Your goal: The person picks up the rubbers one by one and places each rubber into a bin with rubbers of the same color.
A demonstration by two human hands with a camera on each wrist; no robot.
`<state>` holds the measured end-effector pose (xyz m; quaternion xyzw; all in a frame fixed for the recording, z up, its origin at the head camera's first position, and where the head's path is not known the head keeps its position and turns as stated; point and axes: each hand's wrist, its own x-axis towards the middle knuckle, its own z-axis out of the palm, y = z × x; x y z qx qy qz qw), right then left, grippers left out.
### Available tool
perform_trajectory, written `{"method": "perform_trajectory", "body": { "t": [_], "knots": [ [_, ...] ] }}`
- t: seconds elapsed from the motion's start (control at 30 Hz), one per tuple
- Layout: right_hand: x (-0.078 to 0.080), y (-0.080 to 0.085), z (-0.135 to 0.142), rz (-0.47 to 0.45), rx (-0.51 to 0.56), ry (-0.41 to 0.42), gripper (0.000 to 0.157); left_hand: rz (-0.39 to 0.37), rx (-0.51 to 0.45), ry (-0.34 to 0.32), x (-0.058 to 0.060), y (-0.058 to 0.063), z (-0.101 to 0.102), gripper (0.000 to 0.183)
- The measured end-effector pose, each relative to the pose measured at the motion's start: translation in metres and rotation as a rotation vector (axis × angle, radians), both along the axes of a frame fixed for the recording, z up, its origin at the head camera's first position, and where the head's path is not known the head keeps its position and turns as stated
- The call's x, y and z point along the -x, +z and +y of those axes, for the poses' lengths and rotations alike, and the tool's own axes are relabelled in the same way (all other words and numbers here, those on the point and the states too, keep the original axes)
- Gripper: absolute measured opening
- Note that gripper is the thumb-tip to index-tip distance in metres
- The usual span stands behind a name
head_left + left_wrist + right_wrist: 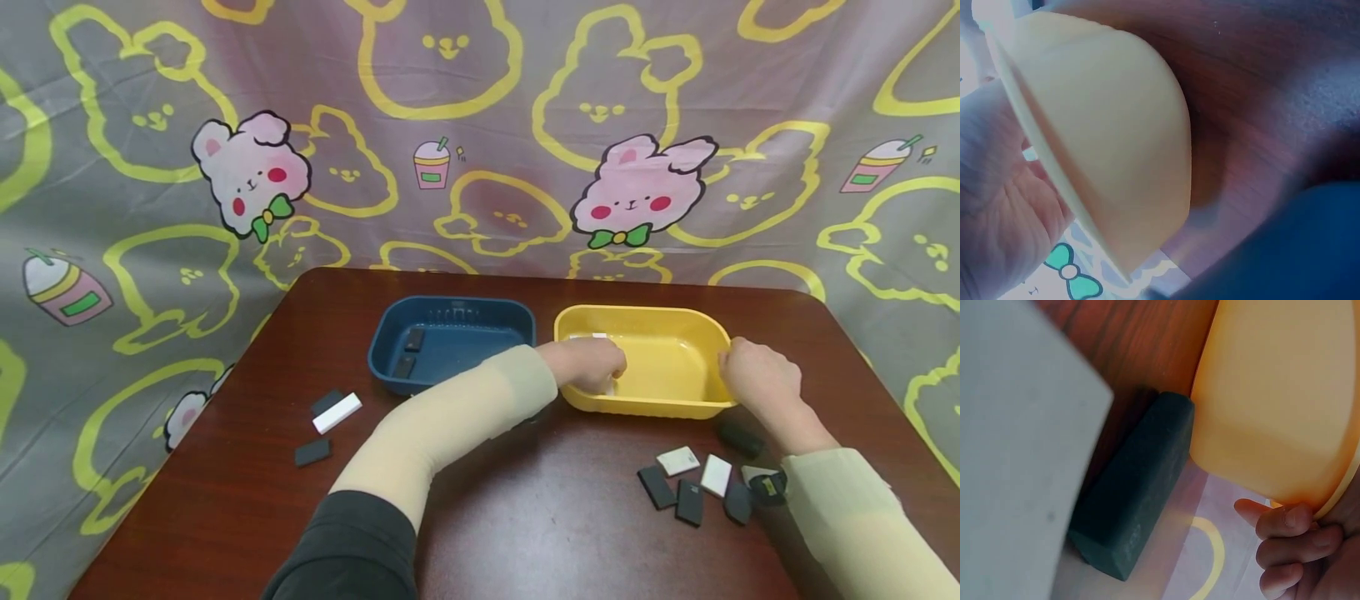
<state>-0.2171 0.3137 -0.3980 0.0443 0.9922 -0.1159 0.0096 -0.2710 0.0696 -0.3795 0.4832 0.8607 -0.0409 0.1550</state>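
The yellow tray [651, 407] stands on the table, right of the blue tray [390, 379]. My left hand [588, 364] reaches over the yellow tray's left side, fingers curled down inside it. A small white block [611, 387] shows at its fingertips, and a white bit [1030, 153] appears by that hand in the left wrist view; the fingers cover most of it. Another white block [598, 336] lies behind the hand in the tray. My right hand [761, 375] grips the yellow tray's right rim; its fingers [1291, 519] curl under the rim in the right wrist view.
Two dark blocks [405, 367] lie at the left inside the blue tray. Left of it on the table are a white block [337, 413] and dark blocks [312, 452]. Several black and white blocks [690, 502] lie before the yellow tray; a dark one [1141, 487] is near its wall.
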Motion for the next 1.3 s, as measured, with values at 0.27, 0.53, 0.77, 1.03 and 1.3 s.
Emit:
{"method": "perform_trajectory", "body": {
  "t": [0.27,0.53,0.77,1.03,1.3],
  "knots": [
    [0.000,-0.001,-0.001,0.006,-0.004,0.005,0.032,-0.009,-0.076,0.003,0.004,0.024,-0.023,0.035],
    [0.001,-0.002,0.001,-0.008,-0.007,0.012,0.031,0.022,-0.183,0.101,0.001,0.058,-0.077,0.034],
    [0.001,-0.001,0.004,-0.033,0.003,0.005,0.031,0.012,-0.313,0.192,-0.015,0.074,-0.144,0.034],
    [0.002,0.009,0.006,-0.006,-0.016,-0.017,0.048,0.022,-0.473,0.359,-0.039,0.083,-0.225,0.037],
    [-0.011,0.027,-0.035,0.237,-0.027,0.119,0.047,-0.047,-0.556,0.623,-0.052,0.068,-0.304,0.038]
  ]
}}
